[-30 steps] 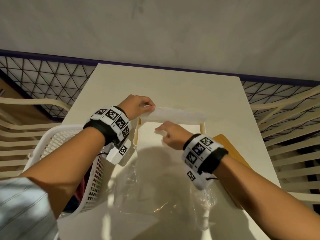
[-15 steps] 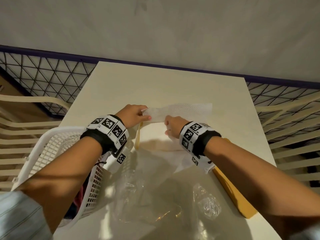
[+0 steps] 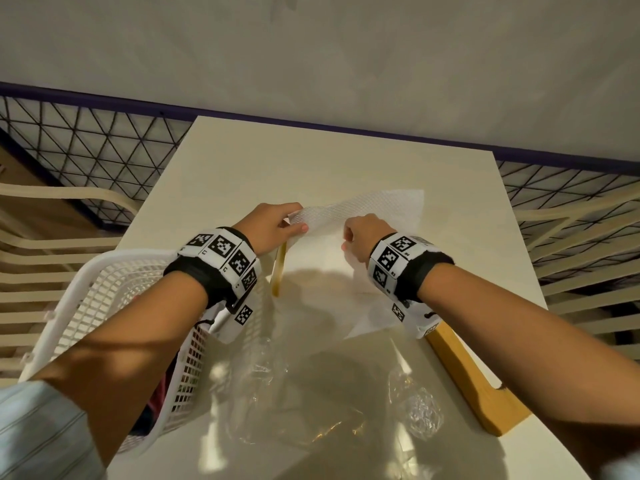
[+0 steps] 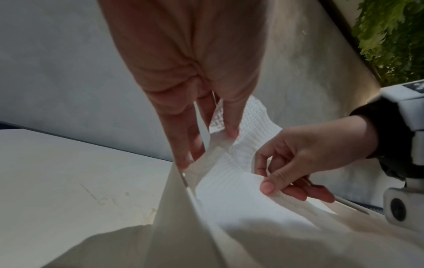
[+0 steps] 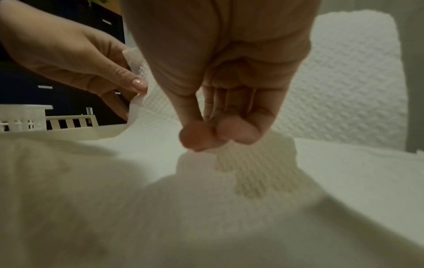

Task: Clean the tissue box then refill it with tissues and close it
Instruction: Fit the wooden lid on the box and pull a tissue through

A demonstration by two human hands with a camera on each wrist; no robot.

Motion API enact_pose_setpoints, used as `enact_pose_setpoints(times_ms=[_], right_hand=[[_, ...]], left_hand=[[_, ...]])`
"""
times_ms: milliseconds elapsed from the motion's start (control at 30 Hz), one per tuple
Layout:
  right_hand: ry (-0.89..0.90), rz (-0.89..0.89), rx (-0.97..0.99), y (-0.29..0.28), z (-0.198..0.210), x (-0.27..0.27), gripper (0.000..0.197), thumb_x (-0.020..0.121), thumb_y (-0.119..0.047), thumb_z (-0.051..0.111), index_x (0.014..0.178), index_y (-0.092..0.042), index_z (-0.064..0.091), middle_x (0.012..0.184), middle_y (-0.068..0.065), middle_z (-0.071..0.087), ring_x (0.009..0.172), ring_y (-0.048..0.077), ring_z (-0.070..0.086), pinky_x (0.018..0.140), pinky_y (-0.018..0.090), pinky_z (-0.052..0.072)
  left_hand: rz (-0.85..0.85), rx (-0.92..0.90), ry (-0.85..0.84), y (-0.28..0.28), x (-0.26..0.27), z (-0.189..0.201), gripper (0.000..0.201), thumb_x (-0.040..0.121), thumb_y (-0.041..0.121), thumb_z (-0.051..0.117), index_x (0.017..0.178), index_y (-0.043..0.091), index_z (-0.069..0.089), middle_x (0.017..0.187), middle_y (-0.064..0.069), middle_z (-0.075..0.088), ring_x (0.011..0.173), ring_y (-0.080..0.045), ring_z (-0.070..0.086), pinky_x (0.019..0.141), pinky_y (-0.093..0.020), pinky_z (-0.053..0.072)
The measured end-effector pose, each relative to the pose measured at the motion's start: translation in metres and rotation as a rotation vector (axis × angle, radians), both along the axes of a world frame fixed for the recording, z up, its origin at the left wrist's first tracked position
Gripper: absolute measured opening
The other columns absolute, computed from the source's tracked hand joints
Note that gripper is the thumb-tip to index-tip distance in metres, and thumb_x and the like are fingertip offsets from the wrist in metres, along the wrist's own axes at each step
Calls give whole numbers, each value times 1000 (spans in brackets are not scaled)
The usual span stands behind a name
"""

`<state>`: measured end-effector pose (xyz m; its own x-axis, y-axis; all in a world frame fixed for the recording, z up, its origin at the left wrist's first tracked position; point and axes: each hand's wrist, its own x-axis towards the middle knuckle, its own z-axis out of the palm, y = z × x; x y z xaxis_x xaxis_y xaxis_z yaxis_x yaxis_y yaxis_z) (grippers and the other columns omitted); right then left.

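Observation:
The tissue box point(image 3: 279, 268) is a wooden-rimmed open box on the table in front of me, with a white tissue stack point(image 3: 311, 271) inside. An embossed white tissue sheet point(image 3: 377, 206) is held above it. My left hand point(image 3: 294, 225) pinches the sheet's left corner, and my right hand point(image 3: 346, 239) pinches it near the middle. In the left wrist view the left fingers point(image 4: 230, 125) hold the tissue sheet point(image 4: 243, 145) over the box wall point(image 4: 174, 208). The right wrist view shows my right hand point(image 5: 206, 139) pinching the tissue sheet point(image 5: 344, 87). The wooden lid point(image 3: 467, 372) lies to the right of the box.
A white plastic basket point(image 3: 104, 299) stands at the table's left edge. Clear plastic wrap point(image 3: 304, 403) and a crumpled wad of it point(image 3: 422, 414) lie near me. Slatted chairs point(image 3: 581, 244) flank the table point(image 3: 311, 161), and a wall rises beyond it.
The tissue was a narrow folded strip and has spread into a wider sheet toward the far side. My right hand has moved up and away from me, still pinching it.

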<state>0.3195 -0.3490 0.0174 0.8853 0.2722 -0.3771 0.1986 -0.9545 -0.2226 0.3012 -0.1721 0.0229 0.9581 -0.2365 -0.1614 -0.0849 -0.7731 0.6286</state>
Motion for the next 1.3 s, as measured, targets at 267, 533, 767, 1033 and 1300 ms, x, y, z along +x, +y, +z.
enact_pose_setpoints(times_ms=[267, 533, 767, 1033, 1300], right_hand=[[-21, 59, 163, 3, 5, -16, 25, 88, -15, 56, 110, -7, 46, 111, 14, 55, 85, 25, 50, 77, 35, 44], [111, 384, -53, 1, -14, -52, 56, 95, -27, 43, 145, -17, 21, 158, -1, 4, 142, 28, 10, 114, 46, 20], [81, 355, -61, 11, -18, -44, 59, 88, -34, 50, 141, -21, 28, 156, -4, 14, 134, 28, 20, 105, 39, 24], [87, 248, 96, -1, 2, -66, 57, 91, -44, 47, 139, -17, 35, 144, 4, 40, 131, 22, 36, 106, 32, 27], [-32, 409, -119, -52, 2, -134, 95, 63, -53, 76, 138, -12, 33, 130, 10, 39, 110, 28, 46, 98, 39, 40]], left_hand=[[-9, 51, 12, -2, -3, -5, 17, 91, 24, 54, 98, 8, 57, 80, -6, 54, 84, -23, 53, 77, -28, 41], [-35, -2, -35, -1, -10, -7, 16, 88, 15, 59, 102, 10, 66, 105, -9, 68, 100, -25, 61, 96, -40, 46], [-55, 25, -92, -3, -13, -5, 19, 90, 12, 55, 106, 9, 64, 104, -10, 68, 96, -24, 60, 82, -25, 42], [-213, 268, 100, -6, -21, -10, 30, 89, 5, 48, 116, 12, 59, 119, -8, 61, 109, -23, 55, 87, -23, 37], [-412, 577, 281, -20, -32, 7, 50, 84, 58, 50, 128, 33, 53, 152, 8, 27, 140, -13, 24, 115, -32, 18]])
